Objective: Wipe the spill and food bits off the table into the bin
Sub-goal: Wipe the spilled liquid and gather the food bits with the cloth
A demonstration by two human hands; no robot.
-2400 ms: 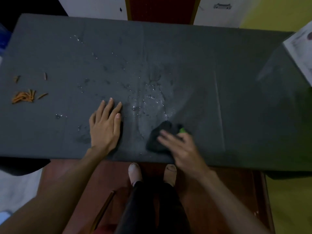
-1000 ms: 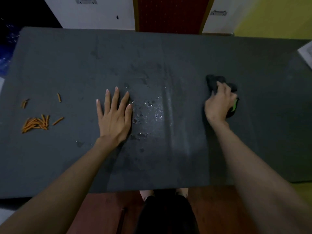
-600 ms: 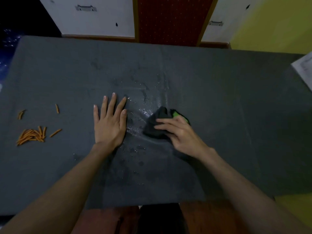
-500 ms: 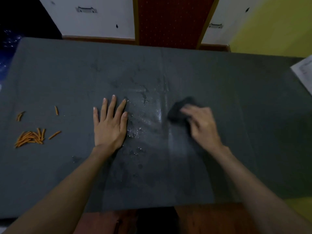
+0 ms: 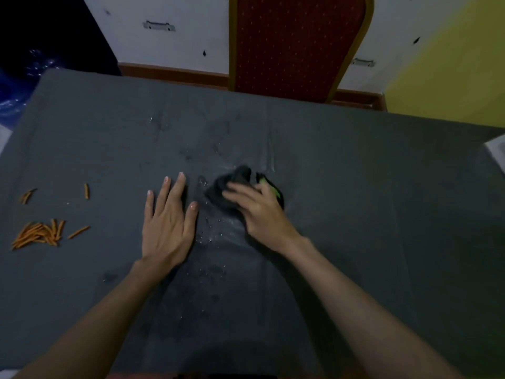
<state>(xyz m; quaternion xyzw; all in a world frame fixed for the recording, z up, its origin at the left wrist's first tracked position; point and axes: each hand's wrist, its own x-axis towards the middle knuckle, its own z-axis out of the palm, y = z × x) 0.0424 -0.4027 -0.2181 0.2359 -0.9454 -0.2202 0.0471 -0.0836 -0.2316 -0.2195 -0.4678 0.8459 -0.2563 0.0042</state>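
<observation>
My right hand [image 5: 259, 212] presses a dark cloth with a green edge [image 5: 232, 187] onto the grey table [image 5: 369, 214], at the middle of the wet patch. Water droplets [image 5: 213, 233] glint between my two hands and further back. My left hand [image 5: 168, 222] lies flat on the table with fingers spread, just left of the cloth, holding nothing. A pile of orange food sticks [image 5: 38, 233] lies near the table's left edge, with a few loose ones [image 5: 86, 190] behind it. No bin is in view.
A red patterned chair back [image 5: 295, 42] stands behind the table's far edge. White cabinet fronts [image 5: 164, 36] and a yellow wall [image 5: 451, 64] lie beyond. A white paper [image 5: 497, 149] sits at the right edge, blue plastic [image 5: 16, 86] at the far left.
My right hand has swept the cloth back leftward from the right of the wet patch to its middle, close to my left hand. My left hand stays flat in place.
</observation>
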